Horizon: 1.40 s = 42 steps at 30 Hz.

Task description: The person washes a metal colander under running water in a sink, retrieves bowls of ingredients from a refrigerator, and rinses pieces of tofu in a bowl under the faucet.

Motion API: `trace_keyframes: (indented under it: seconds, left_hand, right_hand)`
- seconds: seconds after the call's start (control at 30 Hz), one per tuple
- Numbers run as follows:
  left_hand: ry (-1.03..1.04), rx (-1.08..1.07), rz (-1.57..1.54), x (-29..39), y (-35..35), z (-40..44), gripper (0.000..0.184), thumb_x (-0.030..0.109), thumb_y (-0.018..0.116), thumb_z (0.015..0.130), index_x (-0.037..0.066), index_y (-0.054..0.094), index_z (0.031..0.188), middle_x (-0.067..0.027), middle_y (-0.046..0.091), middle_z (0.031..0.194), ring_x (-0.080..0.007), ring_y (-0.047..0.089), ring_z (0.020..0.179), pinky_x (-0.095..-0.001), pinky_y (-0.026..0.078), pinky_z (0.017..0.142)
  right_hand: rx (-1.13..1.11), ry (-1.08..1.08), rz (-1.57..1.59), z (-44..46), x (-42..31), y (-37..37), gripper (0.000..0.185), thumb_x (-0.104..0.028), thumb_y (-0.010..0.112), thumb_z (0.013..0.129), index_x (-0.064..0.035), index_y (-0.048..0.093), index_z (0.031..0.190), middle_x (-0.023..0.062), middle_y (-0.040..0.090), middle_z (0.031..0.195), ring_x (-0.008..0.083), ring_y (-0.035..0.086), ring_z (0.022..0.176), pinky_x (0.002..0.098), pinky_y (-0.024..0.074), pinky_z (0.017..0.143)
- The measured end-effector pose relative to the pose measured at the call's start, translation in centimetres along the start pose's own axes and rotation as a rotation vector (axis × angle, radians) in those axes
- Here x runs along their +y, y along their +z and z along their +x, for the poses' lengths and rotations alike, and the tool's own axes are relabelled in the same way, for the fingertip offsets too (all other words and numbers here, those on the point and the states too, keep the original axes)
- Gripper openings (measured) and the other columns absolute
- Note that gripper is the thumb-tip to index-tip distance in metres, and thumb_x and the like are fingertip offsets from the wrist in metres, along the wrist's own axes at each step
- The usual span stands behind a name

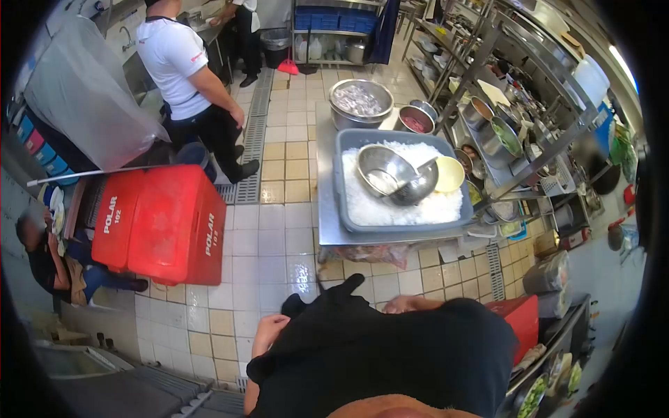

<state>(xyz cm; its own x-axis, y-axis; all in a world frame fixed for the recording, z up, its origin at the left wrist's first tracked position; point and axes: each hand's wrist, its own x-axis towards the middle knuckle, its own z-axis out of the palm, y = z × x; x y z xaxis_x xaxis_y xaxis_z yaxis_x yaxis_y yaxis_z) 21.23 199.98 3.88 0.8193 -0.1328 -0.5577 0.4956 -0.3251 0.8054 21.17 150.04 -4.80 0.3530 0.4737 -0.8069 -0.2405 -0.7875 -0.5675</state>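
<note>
My left hand [272, 327] is low at the left side of my dark clothing, its fingers bent near the cloth; whether they hold anything is too small to tell. At the right side of my body, my right hand [402, 304] hangs with curled fingers, partly hidden by my clothing. Beyond my hands, a grey tub [404, 228] on a metal table [328, 209] is filled with white ice [435, 213]. Metal bowls [382, 169] and a yellow bowl [449, 174] rest on the ice.
Behind the tub are a large metal bowl [361, 104] and a pot with reddish contents [416, 124]. Red cooler boxes [171, 223] stand left. A person in a white shirt [171, 66] stands beyond them; another sits at far left [59, 261]. Shelves [498, 164] stand right.
</note>
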Motion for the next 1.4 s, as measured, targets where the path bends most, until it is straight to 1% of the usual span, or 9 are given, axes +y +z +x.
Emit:
trace_keyframes:
  seconds: [0.23, 0.47, 0.57, 0.73, 0.83, 1.03, 1.17, 1.33, 1.4]
  left_hand:
    - [0.193, -0.746, 0.643, 1.6, -7.0, 9.1, 0.027, 0.026, 0.063, 0.082, 0.004, 0.071, 0.096, -0.0154, 0.071, 0.092, -0.0289, 0.068, 0.087, -0.0372, 0.050, 0.076]
    - [0.061, -0.432, 0.159, -4.0, -10.6, 14.5, 0.027, 0.029, 0.061, 0.083, 0.006, 0.072, 0.090, -0.0142, 0.070, 0.087, -0.0248, 0.067, 0.077, -0.0417, 0.052, 0.070]
    - [0.011, 0.522, 0.051, -4.2, -13.6, 11.1, 0.035, 0.038, 0.061, 0.083, 0.004, 0.065, 0.089, -0.0198, 0.067, 0.087, -0.0381, 0.063, 0.082, -0.0460, 0.049, 0.070]
    - [-0.320, 1.189, -0.309, -12.2, -14.0, -4.6, 0.035, 0.033, 0.066, 0.083, 0.007, 0.067, 0.106, -0.0153, 0.069, 0.099, -0.0299, 0.065, 0.094, -0.0401, 0.050, 0.084]
    - [-0.783, 1.670, -0.546, -15.5, -4.9, -18.9, 0.041, 0.032, 0.067, 0.084, 0.006, 0.066, 0.115, -0.0156, 0.068, 0.111, -0.0260, 0.064, 0.101, -0.0381, 0.049, 0.090]
    - [-1.386, 2.185, -1.130, -7.1, 19.8, -39.4, 0.045, 0.033, 0.075, 0.078, -0.001, 0.070, 0.108, -0.0183, 0.070, 0.105, -0.0253, 0.067, 0.099, -0.0365, 0.051, 0.087]
    - [-1.257, 2.696, -0.619, -5.6, 26.7, -49.4, 0.062, 0.036, 0.075, 0.079, -0.002, 0.058, 0.125, -0.0221, 0.062, 0.123, -0.0271, 0.061, 0.114, -0.0358, 0.047, 0.096]
    - [-1.094, 3.452, 0.041, -1.8, 33.7, -56.1, 0.045, 0.029, 0.075, 0.081, -0.002, 0.064, 0.112, -0.0123, 0.066, 0.099, -0.0195, 0.062, 0.091, -0.0330, 0.049, 0.086]
    - [-1.349, 3.555, 0.407, -0.1, 40.8, -57.1, 0.041, 0.027, 0.076, 0.081, -0.002, 0.066, 0.108, -0.0127, 0.063, 0.100, -0.0218, 0.060, 0.090, -0.0345, 0.048, 0.085]
  right_hand:
    - [0.125, 0.050, 0.398, -1.6, -7.4, 5.3, 0.015, -0.015, 0.061, 0.084, -0.0054, 0.066, 0.094, 0.0032, 0.063, 0.079, 0.0155, 0.058, 0.076, 0.0339, 0.0471, 0.070]
    - [0.534, 0.005, 0.310, 10.3, -23.7, -5.9, 0.014, -0.017, 0.067, 0.085, -0.0029, 0.065, 0.085, 0.0055, 0.063, 0.075, 0.0132, 0.059, 0.070, 0.0290, 0.0489, 0.064]
    - [0.276, -0.235, 0.522, 19.3, -33.8, -9.8, 0.015, -0.017, 0.064, 0.090, -0.0027, 0.063, 0.092, 0.0077, 0.065, 0.085, 0.0161, 0.063, 0.074, 0.0299, 0.0525, 0.069]
    - [-0.188, -0.147, 0.327, 32.9, -45.0, -10.1, 0.020, -0.019, 0.060, 0.094, -0.0058, 0.058, 0.108, 0.0075, 0.064, 0.088, 0.0196, 0.063, 0.077, 0.0334, 0.0529, 0.069]
    - [-0.498, -0.032, 0.278, 50.4, -39.6, -12.4, 0.026, -0.021, 0.058, 0.094, -0.0031, 0.056, 0.114, 0.0092, 0.062, 0.091, 0.0234, 0.062, 0.081, 0.0374, 0.0534, 0.072]
    - [-0.403, 0.003, -0.207, 39.4, -50.7, -8.0, 0.038, -0.026, 0.056, 0.095, -0.0024, 0.051, 0.125, 0.0109, 0.058, 0.105, 0.0252, 0.060, 0.089, 0.0398, 0.0500, 0.076]
    - [-0.373, 0.031, -0.128, 39.6, -51.1, -2.7, 0.039, -0.029, 0.054, 0.096, -0.0037, 0.049, 0.126, 0.0083, 0.056, 0.108, 0.0237, 0.057, 0.095, 0.0402, 0.0479, 0.081]
    - [-0.538, -0.125, -0.227, 32.8, -49.9, 8.2, 0.039, -0.030, 0.055, 0.096, -0.0058, 0.049, 0.125, 0.0075, 0.055, 0.111, 0.0228, 0.056, 0.097, 0.0408, 0.0479, 0.083]
    - [-0.625, -0.118, -0.339, 32.1, -46.9, 10.8, 0.041, -0.031, 0.056, 0.095, -0.0054, 0.049, 0.127, 0.0082, 0.055, 0.112, 0.0228, 0.056, 0.096, 0.0407, 0.0482, 0.082]
